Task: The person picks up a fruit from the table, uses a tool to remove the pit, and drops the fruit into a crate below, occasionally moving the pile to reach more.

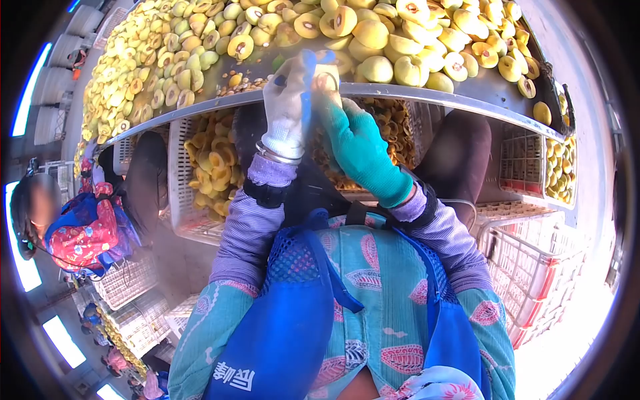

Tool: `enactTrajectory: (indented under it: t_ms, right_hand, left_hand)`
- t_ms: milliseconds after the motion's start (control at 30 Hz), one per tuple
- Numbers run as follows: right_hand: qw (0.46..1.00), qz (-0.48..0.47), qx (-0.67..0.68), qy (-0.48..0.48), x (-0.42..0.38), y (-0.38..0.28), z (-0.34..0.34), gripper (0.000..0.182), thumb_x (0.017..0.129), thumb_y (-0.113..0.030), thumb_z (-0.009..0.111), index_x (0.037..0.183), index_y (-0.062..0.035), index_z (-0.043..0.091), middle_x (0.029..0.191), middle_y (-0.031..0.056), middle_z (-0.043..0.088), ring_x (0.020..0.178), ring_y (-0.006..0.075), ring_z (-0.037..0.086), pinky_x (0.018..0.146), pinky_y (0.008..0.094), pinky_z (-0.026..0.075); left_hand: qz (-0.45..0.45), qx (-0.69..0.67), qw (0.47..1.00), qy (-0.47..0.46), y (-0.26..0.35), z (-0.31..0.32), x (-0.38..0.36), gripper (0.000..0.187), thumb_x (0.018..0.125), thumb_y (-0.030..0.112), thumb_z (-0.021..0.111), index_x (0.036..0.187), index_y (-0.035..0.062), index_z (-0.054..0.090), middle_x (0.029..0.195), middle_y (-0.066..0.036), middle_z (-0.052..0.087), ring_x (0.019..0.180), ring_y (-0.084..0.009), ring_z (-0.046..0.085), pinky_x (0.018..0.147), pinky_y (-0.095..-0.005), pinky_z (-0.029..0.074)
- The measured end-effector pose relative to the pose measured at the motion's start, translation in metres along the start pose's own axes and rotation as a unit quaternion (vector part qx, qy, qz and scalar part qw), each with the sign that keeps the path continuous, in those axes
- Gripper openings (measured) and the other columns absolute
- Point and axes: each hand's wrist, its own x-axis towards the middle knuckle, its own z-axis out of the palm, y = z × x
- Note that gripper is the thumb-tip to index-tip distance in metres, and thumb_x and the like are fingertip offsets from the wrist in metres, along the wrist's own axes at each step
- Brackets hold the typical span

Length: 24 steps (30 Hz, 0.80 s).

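Note:
My left hand (285, 103), in a white glove with a blue-coated edge, is raised at the table's near edge with its fingers curled. Against it, my right hand (360, 147) in a green glove is closed. A small yellowish piece of fruit, apparently an apricot (326, 82), shows between the two hands, partly covered by the fingers. Beyond them the metal table (280, 57) bears heaps of halved apricots (407, 40), some with brown hollows. Small loose pits (233, 88) lie to the left of my left hand.
Under the table edge, a white crate (181, 173) holds apricot halves, and more halves lie below my hands. Stacked crates (533, 267) stand at right, beside another crate (523, 160). A person in a red patterned top (87, 230) sits at left.

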Motion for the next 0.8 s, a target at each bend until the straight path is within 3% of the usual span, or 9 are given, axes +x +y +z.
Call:
enactTrajectory:
  t_ms: [67, 233, 400, 467, 533, 567, 633, 700, 800]
  right_hand:
    - [0.992, 0.117, 0.038, -0.013, -0.004, -0.027, -0.002, 0.055, 0.099, -0.057, 0.045, 0.093, -0.0034, 0.058, 0.063, 0.0005, 0.052, 0.047, 0.0078, 0.045, 0.042, 0.0242, 0.036]
    - [0.979, 0.176, 0.082, -0.062, -0.008, -0.027, -0.007, 0.056, 0.098, -0.059, 0.045, 0.093, -0.0037, 0.056, 0.06, 0.0025, 0.052, 0.042, 0.0093, 0.046, 0.04, 0.024, 0.037]
    - [0.97, 0.2, 0.129, -0.057, -0.013, -0.031, -0.004, 0.053, 0.098, -0.057, 0.045, 0.092, -0.0059, 0.055, 0.06, 0.0019, 0.051, 0.042, 0.0089, 0.046, 0.036, 0.0227, 0.035]
    - [0.951, 0.234, 0.182, -0.089, -0.013, -0.032, -0.01, 0.049, 0.098, -0.056, 0.045, 0.093, -0.0086, 0.054, 0.064, 0.0017, 0.052, 0.043, 0.0085, 0.047, 0.036, 0.0225, 0.035]
    - [0.941, 0.223, 0.21, -0.14, -0.018, -0.033, -0.014, 0.049, 0.098, -0.057, 0.045, 0.091, -0.0095, 0.053, 0.063, 0.0011, 0.051, 0.042, 0.0084, 0.046, 0.035, 0.0224, 0.034]
    - [0.935, 0.218, 0.225, -0.165, -0.022, -0.034, -0.015, 0.049, 0.098, -0.058, 0.046, 0.09, -0.0099, 0.053, 0.062, 0.0008, 0.051, 0.042, 0.0083, 0.046, 0.035, 0.0223, 0.034]
    - [0.898, 0.254, 0.329, -0.141, -0.023, -0.028, -0.005, 0.051, 0.098, -0.059, 0.044, 0.086, -0.0107, 0.052, 0.059, -0.0001, 0.05, 0.04, 0.0099, 0.044, 0.034, 0.0236, 0.032]
    - [0.83, 0.288, 0.456, -0.147, -0.017, -0.024, -0.002, 0.054, 0.098, -0.06, 0.04, 0.083, -0.0105, 0.053, 0.056, 0.0002, 0.049, 0.038, 0.0116, 0.043, 0.032, 0.0254, 0.031]
    - [0.898, 0.276, 0.324, -0.111, -0.017, -0.027, -0.004, 0.055, 0.098, -0.061, 0.039, 0.081, -0.0106, 0.054, 0.056, 0.0, 0.048, 0.037, 0.0116, 0.043, 0.032, 0.0255, 0.031]
  left_hand:
    - [-0.001, 0.032, 0.999, 0.0, 0.002, 0.001, -0.001, 0.046, 0.1, 0.033, 0.055, 0.113, -0.0109, 0.062, 0.104, -0.017, 0.069, 0.08, -0.0201, 0.069, 0.072, -0.0309, 0.058]
    - [-0.02, 0.042, 0.999, -0.011, 0.01, 0.007, -0.003, 0.028, 0.096, 0.02, 0.062, 0.106, -0.0058, 0.066, 0.087, -0.01, 0.071, 0.071, -0.0146, 0.064, 0.066, -0.0267, 0.053]
    - [0.118, 0.261, 0.957, -0.057, 0.001, 0.001, -0.004, 0.041, 0.098, 0.031, 0.056, 0.109, -0.0077, 0.064, 0.087, -0.013, 0.07, 0.07, -0.0179, 0.065, 0.064, -0.0283, 0.054]
    - [0.048, 0.216, 0.971, -0.088, 0.008, 0.002, -0.008, 0.05, 0.1, 0.038, 0.053, 0.112, -0.0088, 0.063, 0.087, -0.016, 0.069, 0.069, -0.0195, 0.065, 0.064, -0.0295, 0.055]
    - [-0.162, 0.013, 0.977, -0.137, 0.027, 0.001, -0.008, 0.055, 0.099, 0.044, 0.051, 0.113, -0.0075, 0.063, 0.084, -0.015, 0.069, 0.068, -0.02, 0.065, 0.065, -0.03, 0.055]
    - [-0.076, 0.13, 0.972, -0.178, 0.028, 0.0, -0.008, 0.063, 0.098, 0.052, 0.049, 0.115, -0.0068, 0.063, 0.081, -0.015, 0.069, 0.066, -0.0199, 0.065, 0.063, -0.0303, 0.055]
    - [-0.216, 0.017, 0.97, -0.107, 0.026, 0.001, 0.002, 0.036, 0.095, 0.031, 0.064, 0.098, -0.0046, 0.069, 0.088, -0.012, 0.071, 0.072, -0.016, 0.066, 0.065, -0.0268, 0.053]
    - [-0.041, 0.1, 0.993, -0.053, 0.016, 0.015, -0.002, 0.036, 0.094, 0.031, 0.065, 0.094, -0.0044, 0.07, 0.085, -0.011, 0.071, 0.068, -0.0138, 0.064, 0.063, -0.0254, 0.051]
    - [-0.082, 0.07, 0.993, -0.039, 0.021, 0.027, -0.004, 0.033, 0.094, 0.027, 0.066, 0.094, -0.0056, 0.069, 0.08, -0.011, 0.069, 0.063, -0.0143, 0.061, 0.057, -0.0273, 0.05]
